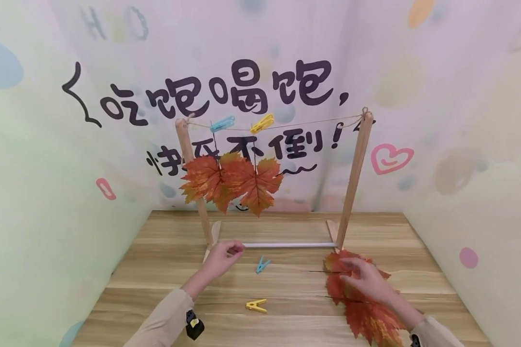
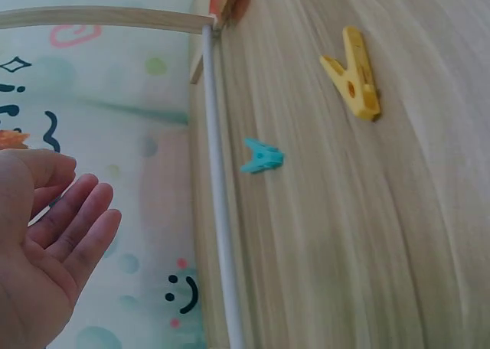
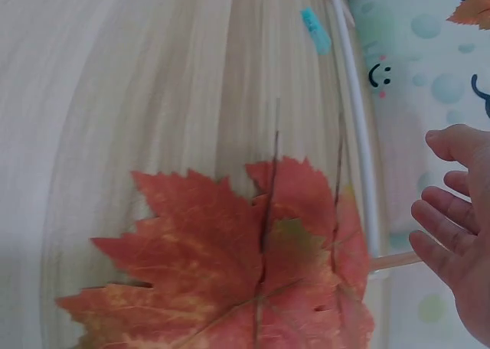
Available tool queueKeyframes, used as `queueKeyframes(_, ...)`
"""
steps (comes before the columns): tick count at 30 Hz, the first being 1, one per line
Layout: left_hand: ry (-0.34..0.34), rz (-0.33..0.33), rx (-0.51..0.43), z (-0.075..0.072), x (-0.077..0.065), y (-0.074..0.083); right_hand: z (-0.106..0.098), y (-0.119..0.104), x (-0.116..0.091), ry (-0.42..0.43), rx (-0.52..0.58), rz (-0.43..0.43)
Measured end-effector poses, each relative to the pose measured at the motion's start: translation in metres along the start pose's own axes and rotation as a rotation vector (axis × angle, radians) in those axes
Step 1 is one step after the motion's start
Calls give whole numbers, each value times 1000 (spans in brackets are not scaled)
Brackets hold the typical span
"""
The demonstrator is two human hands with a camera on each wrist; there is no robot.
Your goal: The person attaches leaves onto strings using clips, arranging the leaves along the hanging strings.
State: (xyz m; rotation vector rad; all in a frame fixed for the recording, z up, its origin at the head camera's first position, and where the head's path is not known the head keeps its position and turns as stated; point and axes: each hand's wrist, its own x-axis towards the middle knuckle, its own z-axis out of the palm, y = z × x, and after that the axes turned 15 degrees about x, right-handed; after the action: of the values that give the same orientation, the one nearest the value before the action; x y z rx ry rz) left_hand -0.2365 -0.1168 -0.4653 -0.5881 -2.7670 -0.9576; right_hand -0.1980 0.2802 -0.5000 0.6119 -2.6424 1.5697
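My left hand [image 1: 222, 256] hovers near the left foot of the frame, its fingers loosely bent and holding nothing. Over the red-orange maple leaves [image 1: 375, 318] on the right of the table is my right hand [image 1: 366, 278], fingers apart and nothing gripped. In the right wrist view the leaves [image 3: 207, 265] overlap, with thin dark stems. Between the hands lie a blue clothespin [image 1: 262, 264] and a yellow clothespin [image 1: 256, 305]. Two more maple leaves [image 1: 256, 183] hang by their stems from a string [image 1: 304, 124], under another blue clothespin [image 1: 223, 124] and another yellow clothespin [image 1: 262, 123].
The string runs between two wooden posts, the left post [image 1: 184, 137] and the right post [image 1: 357, 173]. A white rod [image 1: 291, 245] joins them low down. Behind the wooden table [image 1: 304, 323] stands a printed wall [image 1: 451, 96], with side walls left and right.
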Motion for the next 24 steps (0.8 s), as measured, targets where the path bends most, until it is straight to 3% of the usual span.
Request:
queueKeyframes(6, -54, -12, 3, 9, -6, -12, 7, 17, -6, -27, -52, 29)
queueKeyframes(11, -49, -22, -29, 18, -10, -23, 12, 27, -10, -77, -48, 43)
queueKeyframes(15, -28, 53, -77, 25, -13, -34, 15, 32, -13, -125, -66, 60)
queueKeyframes(17, -10, 135, -100, 31, -13, -45, 16, 34, -15, -140, -77, 50)
queueKeyframes(20, -4, 175, -120, 33, -15, -50, 19, 39, -18, -166, -74, 43)
queueKeyframes(23, -26, 131, -108, 35, -17, -49, 21, 43, -20, -189, -54, 51)
queueKeyframes(24, -44, 89, -100, 32, -19, -42, 22, 44, -21, -194, -46, 58)
